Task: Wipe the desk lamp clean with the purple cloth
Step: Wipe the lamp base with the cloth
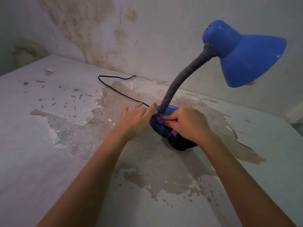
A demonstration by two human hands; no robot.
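A blue desk lamp stands on a worn white surface, its cone shade [246, 54] up at the right on a grey flexible neck [182, 79]. Its round blue base [159, 126] lies at the middle. My right hand [188, 123] grips the bunched purple cloth [160, 119] and holds it against the top of the base; more of the cloth hangs dark below the hand. My left hand [136, 118] lies with straight fingers at the base's left edge, its fingertips touching the rim.
The lamp's black cord [118, 90] loops away to the back left across the surface. The tabletop [49, 145] has peeling paint and loose flakes. A stained wall [114, 38] rises right behind the lamp.
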